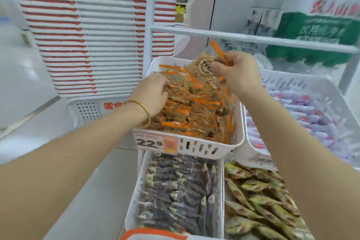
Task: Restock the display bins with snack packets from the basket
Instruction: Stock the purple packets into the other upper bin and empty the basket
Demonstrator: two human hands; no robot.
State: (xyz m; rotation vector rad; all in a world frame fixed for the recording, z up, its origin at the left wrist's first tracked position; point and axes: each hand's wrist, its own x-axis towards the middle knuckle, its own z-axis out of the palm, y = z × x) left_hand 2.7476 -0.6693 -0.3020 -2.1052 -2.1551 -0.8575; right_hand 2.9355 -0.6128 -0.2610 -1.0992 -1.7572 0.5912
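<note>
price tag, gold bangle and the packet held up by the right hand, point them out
price tag [149, 143]: head view, on the printed 22.8 digits
gold bangle [145, 108]: head view, on the band's upper curve
held packet [204, 67]: head view, on its round printed logo

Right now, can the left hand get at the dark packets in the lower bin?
Probably yes. The lower bin is open on top and nothing covers the dark packets; only its far end sits under the upper bin. The left hand, now among the orange packets, would only need to draw back.
</note>
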